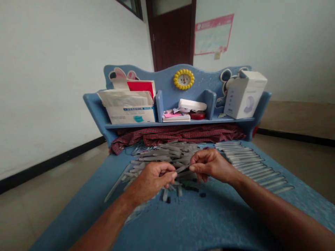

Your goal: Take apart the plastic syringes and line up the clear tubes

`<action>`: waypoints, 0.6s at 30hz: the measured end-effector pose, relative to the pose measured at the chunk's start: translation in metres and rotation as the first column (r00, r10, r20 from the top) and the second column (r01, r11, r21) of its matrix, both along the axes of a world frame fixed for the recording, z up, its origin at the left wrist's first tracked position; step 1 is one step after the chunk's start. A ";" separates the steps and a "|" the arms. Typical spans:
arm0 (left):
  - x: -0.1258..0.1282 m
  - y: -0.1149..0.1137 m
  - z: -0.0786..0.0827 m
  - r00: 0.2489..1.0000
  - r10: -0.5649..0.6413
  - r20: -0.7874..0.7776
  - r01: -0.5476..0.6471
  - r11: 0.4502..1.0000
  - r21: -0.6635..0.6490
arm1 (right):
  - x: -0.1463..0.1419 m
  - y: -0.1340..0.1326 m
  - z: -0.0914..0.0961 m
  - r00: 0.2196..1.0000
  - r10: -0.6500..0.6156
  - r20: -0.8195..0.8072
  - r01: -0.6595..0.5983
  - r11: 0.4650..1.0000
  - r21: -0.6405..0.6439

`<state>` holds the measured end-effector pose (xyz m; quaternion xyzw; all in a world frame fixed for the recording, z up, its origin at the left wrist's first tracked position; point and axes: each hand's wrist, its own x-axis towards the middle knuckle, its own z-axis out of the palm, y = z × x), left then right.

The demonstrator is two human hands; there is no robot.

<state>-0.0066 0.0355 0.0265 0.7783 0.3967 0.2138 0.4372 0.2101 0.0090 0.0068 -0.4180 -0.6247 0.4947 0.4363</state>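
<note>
Over the middle of the blue desk, my left hand (pixel 159 177) and my right hand (pixel 209 164) pinch the two ends of a short, thin grey translucent tube (pixel 183 168). It looks like a pen part, though its exact kind is too small to make out. Behind and below the hands spreads a heap of similar grey translucent tubes (pixel 154 158). Small black pieces (pixel 202 195), like caps or plugs, lie in front of the heap. Beside my right forearm, long clear tubes with dark outlines (pixel 256 165) form a neat row.
A blue shelf (pixel 180 122) closes off the desk's back, holding a mask box (pixel 131 115), a white carton (pixel 244 96) and a red tin (pixel 197 115). A yellow clock (pixel 184 79) sits above. Checked cloth (pixel 178 134) lies under the shelf. One long tube (pixel 117 183) rests at the left.
</note>
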 end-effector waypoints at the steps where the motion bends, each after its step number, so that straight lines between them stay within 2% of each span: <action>1: 0.000 -0.001 0.001 0.999 0.009 0.031 -0.008 1.000 -0.024 | 0.001 -0.001 0.001 1.000 0.001 0.024 -0.001 1.000 0.009; 3: 0.000 -0.002 0.002 0.992 0.033 0.120 -0.026 0.998 -0.063 | 0.008 0.000 0.004 0.993 0.011 0.114 -0.012 1.000 0.009; 5: -0.002 -0.001 0.004 0.971 0.065 0.230 -0.045 0.995 -0.091 | 0.018 0.001 0.005 0.962 0.038 0.271 -0.037 0.999 -0.008; 7: -0.004 0.001 0.005 0.942 0.092 0.323 -0.058 0.992 -0.113 | 0.026 0.002 0.006 0.885 0.090 0.458 -0.093 0.996 -0.015; 9: -0.006 0.002 0.007 0.923 0.105 0.370 -0.060 0.990 -0.131 | 0.028 0.001 0.006 0.775 0.144 0.615 -0.176 0.984 -0.009; 14: -0.006 0.002 0.006 0.939 0.086 0.333 -0.055 0.994 -0.100 | 0.014 -0.008 0.010 0.524 0.197 0.828 -0.354 0.935 0.002; 16: -0.005 0.002 0.005 0.952 0.078 0.295 -0.055 0.995 -0.085 | 0.008 -0.011 0.009 0.433 0.186 0.882 -0.372 0.928 -0.013; 18: -0.003 0.001 0.005 0.962 0.077 0.261 -0.058 0.995 -0.082 | 0.003 -0.013 0.006 0.380 0.153 0.912 -0.369 0.930 -0.002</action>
